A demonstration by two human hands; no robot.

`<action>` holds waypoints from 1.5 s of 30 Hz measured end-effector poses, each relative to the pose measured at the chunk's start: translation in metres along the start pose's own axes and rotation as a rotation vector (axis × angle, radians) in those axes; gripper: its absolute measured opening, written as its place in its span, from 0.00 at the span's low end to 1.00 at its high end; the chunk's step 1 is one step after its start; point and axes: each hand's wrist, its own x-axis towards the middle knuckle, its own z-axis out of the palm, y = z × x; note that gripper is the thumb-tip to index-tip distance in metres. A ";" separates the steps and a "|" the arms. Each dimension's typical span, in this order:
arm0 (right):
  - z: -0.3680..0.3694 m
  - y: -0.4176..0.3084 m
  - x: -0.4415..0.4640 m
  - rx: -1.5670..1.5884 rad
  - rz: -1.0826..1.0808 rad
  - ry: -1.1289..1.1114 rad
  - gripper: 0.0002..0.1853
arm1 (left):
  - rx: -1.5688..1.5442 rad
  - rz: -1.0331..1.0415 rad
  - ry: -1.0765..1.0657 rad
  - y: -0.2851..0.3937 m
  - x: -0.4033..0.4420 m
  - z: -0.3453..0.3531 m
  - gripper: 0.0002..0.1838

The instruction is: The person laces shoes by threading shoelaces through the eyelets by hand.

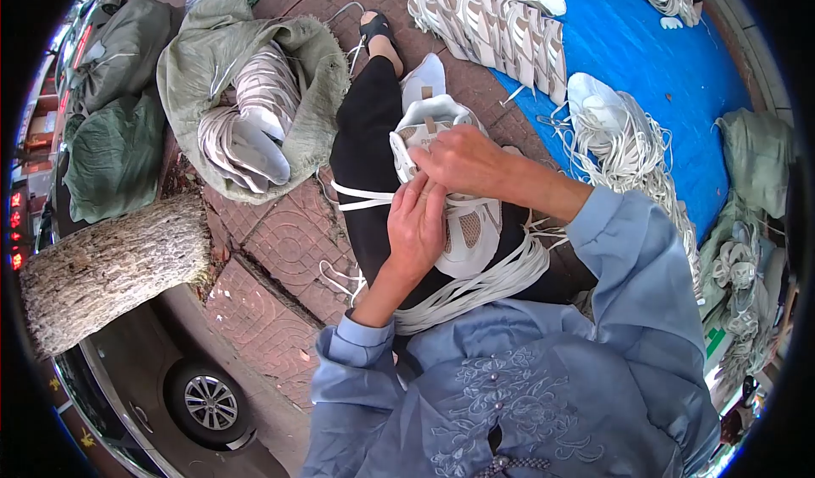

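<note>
A white and beige shoe upper [469,239] lies across my lap, its padded collar facing away from me. My right hand [465,160] is closed at the collar and tongue, with its fingertips partly hidden. Just below it, my left hand [416,227] has its fingers pressed together by the lacing area, touching the right fingertips. A flat white shoelace [361,196] runs out to the left from the left fingers. Beneath the upper, a bundle of loose white laces [488,284] rests on my lap.
Stacked shoe uppers [270,96] sit in an open woven sack [191,79] at left. More uppers [492,38] and a pile of laced ones [615,134] lie on a blue tarp [662,79]. A tree trunk [119,266] and a parked car [127,376] are at lower left.
</note>
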 end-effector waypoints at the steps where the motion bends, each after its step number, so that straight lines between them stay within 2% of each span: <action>1: -0.001 0.002 0.002 0.036 -0.033 -0.003 0.07 | -0.014 -0.003 -0.003 0.001 0.001 -0.001 0.19; 8: -0.013 0.006 -0.003 -0.173 -0.124 -0.075 0.07 | 0.035 -0.057 -0.033 0.017 0.005 0.001 0.16; 11: -0.013 0.002 -0.007 -0.196 -0.151 0.006 0.09 | 0.013 -0.041 -0.024 0.013 0.008 -0.005 0.15; 13: -0.011 -0.002 -0.013 -0.255 -0.090 0.032 0.10 | -0.218 -0.182 -0.002 0.007 0.011 -0.015 0.16; 16: -0.006 -0.001 -0.011 -0.171 -0.044 0.077 0.10 | -0.193 -0.240 0.037 0.001 0.026 -0.017 0.18; 17: -0.005 0.003 -0.010 -0.171 -0.041 0.081 0.10 | -0.127 -0.236 0.029 -0.005 0.029 -0.011 0.14; 18: -0.004 0.007 -0.009 -0.087 -0.021 0.076 0.10 | -0.123 -0.233 0.027 -0.008 0.032 -0.008 0.14; 20: -0.005 0.012 -0.006 -0.001 -0.003 0.077 0.09 | 0.090 -0.173 -0.095 -0.012 0.039 -0.006 0.09; 21: -0.006 0.014 -0.004 0.013 -0.027 0.100 0.06 | 0.094 -0.170 -0.095 -0.013 0.041 -0.006 0.09; 23: -0.010 0.014 -0.004 0.032 -0.044 0.123 0.04 | 0.290 0.078 -0.155 -0.015 0.045 -0.009 0.07; 24: -0.012 0.014 -0.004 0.041 -0.001 0.077 0.05 | 0.290 0.081 -0.162 -0.016 0.046 -0.011 0.07; 26: -0.012 0.013 -0.006 0.051 0.049 0.033 0.07 | 0.390 0.246 -0.243 -0.016 0.049 -0.015 0.08; 31: 0.000 0.004 -0.015 -0.027 0.070 0.212 0.06 | 0.441 0.314 -0.327 -0.019 0.046 -0.016 0.08; 33: 0.001 0.000 -0.016 -0.085 0.116 0.193 0.06 | 0.481 0.340 -0.353 -0.018 0.045 -0.011 0.08; 36: 0.020 0.006 -0.015 0.075 0.132 0.309 0.06 | 0.476 0.302 -0.390 -0.030 0.041 -0.005 0.12; 38: 0.026 0.009 -0.008 0.100 0.175 0.277 0.06 | 0.454 0.322 -0.392 -0.030 0.045 -0.009 0.12; 39: 0.021 0.009 -0.005 0.132 0.213 0.180 0.06 | 0.471 0.353 -0.320 -0.026 0.049 -0.010 0.10; 41: 0.012 0.015 -0.003 0.200 0.206 0.164 0.07 | 0.453 0.382 -0.289 -0.023 0.055 -0.010 0.04; 45: -0.001 0.013 -0.006 0.245 0.272 0.125 0.06 | 0.444 0.359 -0.311 -0.015 0.058 -0.014 0.05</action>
